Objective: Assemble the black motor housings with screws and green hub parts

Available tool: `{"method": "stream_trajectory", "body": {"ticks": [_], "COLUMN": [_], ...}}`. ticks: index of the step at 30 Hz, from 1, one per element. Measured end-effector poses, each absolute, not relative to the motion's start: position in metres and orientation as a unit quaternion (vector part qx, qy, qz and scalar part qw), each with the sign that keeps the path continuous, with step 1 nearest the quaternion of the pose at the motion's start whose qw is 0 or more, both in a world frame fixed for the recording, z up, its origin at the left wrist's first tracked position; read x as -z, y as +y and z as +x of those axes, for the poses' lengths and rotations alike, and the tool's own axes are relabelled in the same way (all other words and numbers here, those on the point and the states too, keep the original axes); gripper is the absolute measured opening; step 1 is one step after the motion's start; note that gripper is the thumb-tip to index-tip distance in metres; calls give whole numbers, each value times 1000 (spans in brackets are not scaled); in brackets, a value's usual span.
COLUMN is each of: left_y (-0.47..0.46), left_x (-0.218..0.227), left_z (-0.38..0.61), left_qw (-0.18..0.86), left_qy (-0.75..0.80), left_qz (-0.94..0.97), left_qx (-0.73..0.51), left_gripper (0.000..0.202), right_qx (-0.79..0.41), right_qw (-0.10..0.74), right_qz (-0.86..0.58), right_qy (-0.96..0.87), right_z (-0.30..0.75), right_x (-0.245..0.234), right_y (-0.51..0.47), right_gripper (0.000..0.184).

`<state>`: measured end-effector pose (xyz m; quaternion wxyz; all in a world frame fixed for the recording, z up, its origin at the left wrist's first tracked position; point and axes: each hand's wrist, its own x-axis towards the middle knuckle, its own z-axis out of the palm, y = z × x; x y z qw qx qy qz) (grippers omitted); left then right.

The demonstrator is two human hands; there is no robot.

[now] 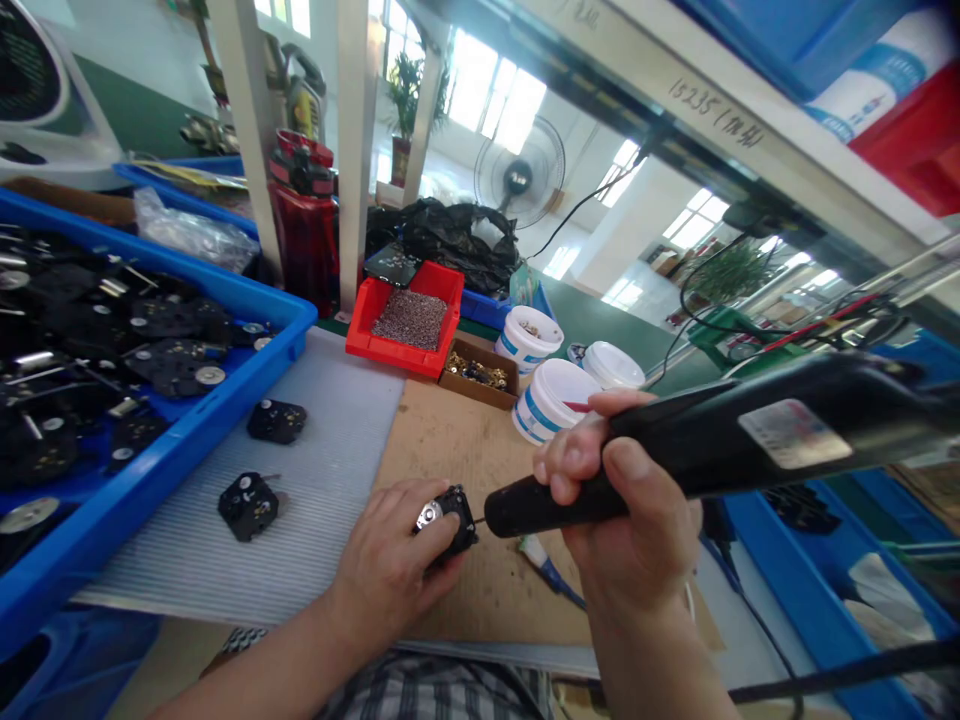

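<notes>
My left hand grips a small black mechanical assembly with a silver round part on it, low over the cardboard sheet. Wrapped around a black electric screwdriver is my right hand. The tool lies nearly level, and its thin bit touches or almost touches the right side of the assembly. On the ribbed mat, left of my hands, lie two similar black assemblies, one nearer and one farther.
A blue tray heaped with black assemblies stands at left. Behind the cardboard are a red bin of small metal pieces, a box of brass-coloured parts and white tubs. A blue-handled brush-like item lies under the screwdriver.
</notes>
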<state>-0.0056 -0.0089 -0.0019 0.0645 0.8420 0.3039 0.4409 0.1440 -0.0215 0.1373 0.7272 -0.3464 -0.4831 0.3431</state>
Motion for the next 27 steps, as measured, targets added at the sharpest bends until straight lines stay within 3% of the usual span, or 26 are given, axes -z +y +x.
{"method": "stream_trajectory", "body": {"ticks": [27], "left_y": [-9], "left_x": [-4], "left_z": [-6], "left_qw": [56], "left_qy": [306], "left_qz": [846], "left_qx": [-432], "left_gripper": [7], "right_qx": [-356], "right_qw": [734], "right_qz": [-350], "right_qy": [-460], "right_z": [150], "right_x": [-124], "right_y": [-24], "right_gripper": [17]}}
